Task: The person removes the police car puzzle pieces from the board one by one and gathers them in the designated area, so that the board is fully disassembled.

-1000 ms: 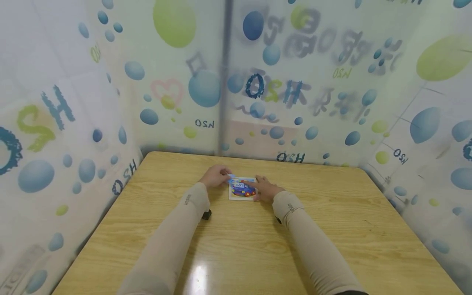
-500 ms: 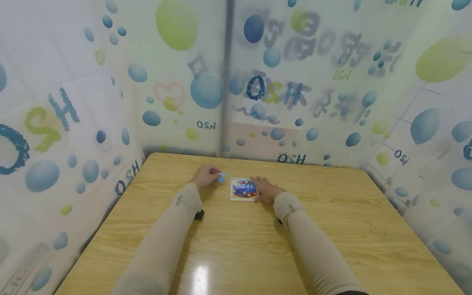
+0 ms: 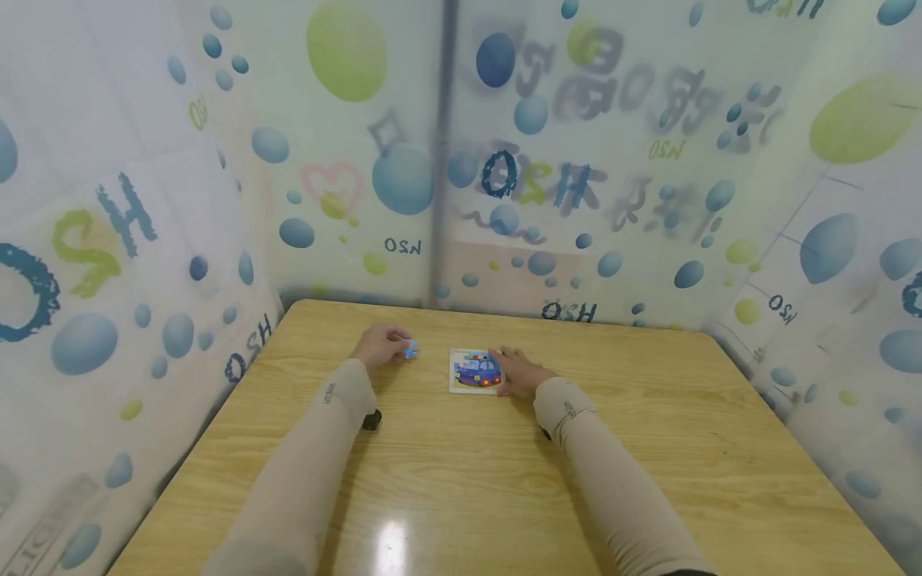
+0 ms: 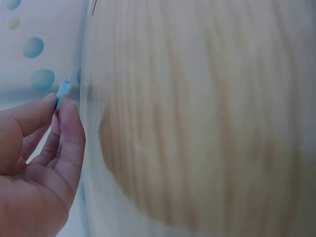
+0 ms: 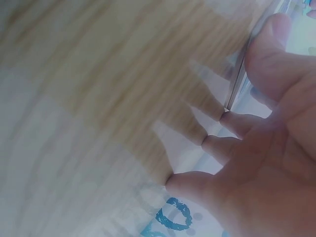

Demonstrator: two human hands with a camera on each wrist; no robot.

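Observation:
In the head view a small square jigsaw puzzle [image 3: 468,374] lies flat on the table, a blue cartoon car on its face and a white border round it. My left hand [image 3: 379,346] is to the left of it, pinching a light-blue puzzle piece [image 3: 410,350] between thumb and fingertips. The left wrist view shows that piece [image 4: 64,89] nearly edge-on, above the tabletop. Across the puzzle's right side rests my right hand [image 3: 521,374]. In the right wrist view, its spread fingers [image 5: 195,186] touch the table and its thumb lies along the puzzle's edge.
The wooden table [image 3: 461,480] stretches toward me and to both sides. Behind it hangs a pale curtain [image 3: 619,240] with blue and green spots, and similar sheets enclose the left and right. A black strap part [image 3: 371,420] shows below my left cuff.
My left hand has drawn the blue piece away from the puzzle's upper left corner, to the left. The right hand stays at the puzzle's right side, its index finger pulled back from the picture.

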